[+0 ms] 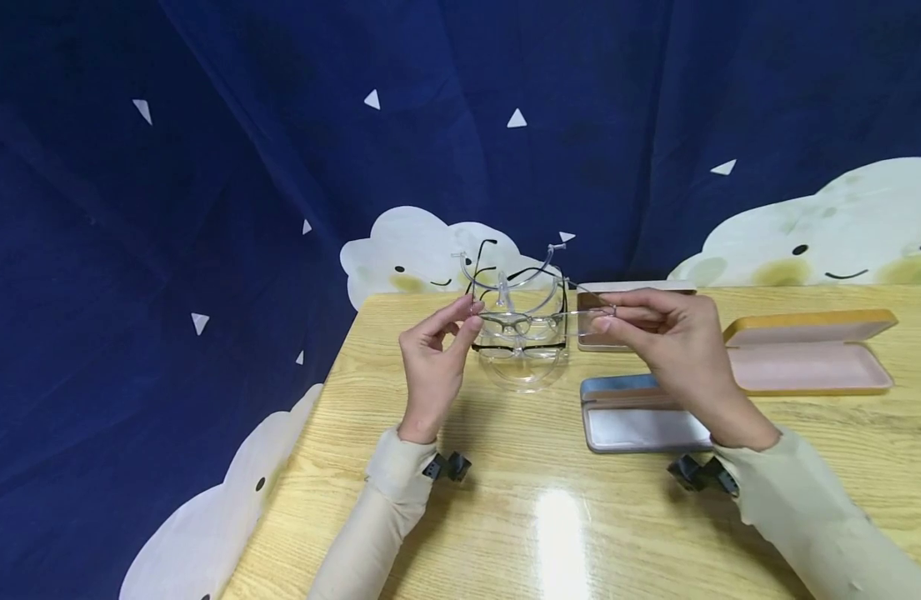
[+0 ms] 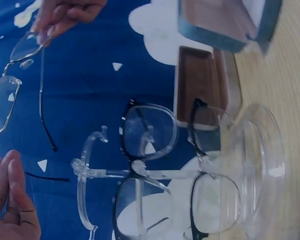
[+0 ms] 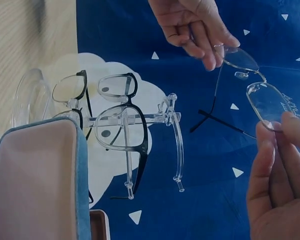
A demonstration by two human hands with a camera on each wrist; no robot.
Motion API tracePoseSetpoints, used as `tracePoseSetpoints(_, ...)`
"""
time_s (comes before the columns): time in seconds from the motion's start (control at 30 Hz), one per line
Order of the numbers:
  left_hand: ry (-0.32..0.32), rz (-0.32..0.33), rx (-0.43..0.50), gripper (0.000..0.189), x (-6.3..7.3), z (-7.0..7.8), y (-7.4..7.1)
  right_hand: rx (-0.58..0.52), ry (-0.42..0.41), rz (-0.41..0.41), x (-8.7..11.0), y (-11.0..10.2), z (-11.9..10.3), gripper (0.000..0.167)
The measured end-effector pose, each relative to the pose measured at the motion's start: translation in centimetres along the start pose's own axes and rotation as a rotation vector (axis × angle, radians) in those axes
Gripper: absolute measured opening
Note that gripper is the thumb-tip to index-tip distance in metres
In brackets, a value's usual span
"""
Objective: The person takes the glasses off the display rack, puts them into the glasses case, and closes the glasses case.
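Both hands hold a pair of thin metal-rimmed eyeglasses (image 3: 270,105) by its two outer ends, its temples unfolded and pointing away. My left hand (image 1: 437,358) pinches one end between thumb and fingers. At the other end, my right hand (image 1: 678,350) pinches the frame near the hinge. The glasses are raised level with the top of a clear display stand (image 2: 270,170), overlapping it in the head view. Lower on the stand sit two dark-topped pairs, an upper pair of glasses (image 2: 123,135) and a lower pair of glasses (image 2: 194,130), one under the other.
A blue glasses case (image 1: 640,429) lies open under the right hand. Behind it is an open case with a brown inside (image 1: 591,312), partly hidden by that hand. A yellow case (image 1: 813,367) lies open farther right. A blue curtain (image 1: 460,167) hangs behind the wooden table (image 1: 505,525).
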State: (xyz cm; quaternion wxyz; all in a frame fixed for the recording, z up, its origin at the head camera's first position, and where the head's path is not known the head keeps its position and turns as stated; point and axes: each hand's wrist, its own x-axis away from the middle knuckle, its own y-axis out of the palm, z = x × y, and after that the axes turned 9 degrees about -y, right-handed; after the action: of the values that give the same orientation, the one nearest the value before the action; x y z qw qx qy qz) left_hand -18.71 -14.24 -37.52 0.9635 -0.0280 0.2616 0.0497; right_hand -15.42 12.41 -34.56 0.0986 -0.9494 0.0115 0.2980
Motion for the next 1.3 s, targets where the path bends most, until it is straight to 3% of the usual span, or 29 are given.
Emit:
tracePoseSetpoints(0.1, -0.018, -0.021, -0.042, 0.026, 0.06, -0.16, -0.01, -0.004, 0.009, -0.004, 0.03, 0.00, -0.02, 0.025)
tracePoseSetpoints(0.63, 0.068, -0.009, -0.159, 0.030, -0.02, -0.04, -0.07, 0.006, 0.003, -0.017, -0.02, -0.01, -0.11, 0.021)
tracePoseSetpoints(1.3, 0.104, -0.040, -0.210, 0.029, -0.04, 0.01, -0.23, -0.023, -0.021, -0.063, -0.17, -0.27, -0.12, 0.019)
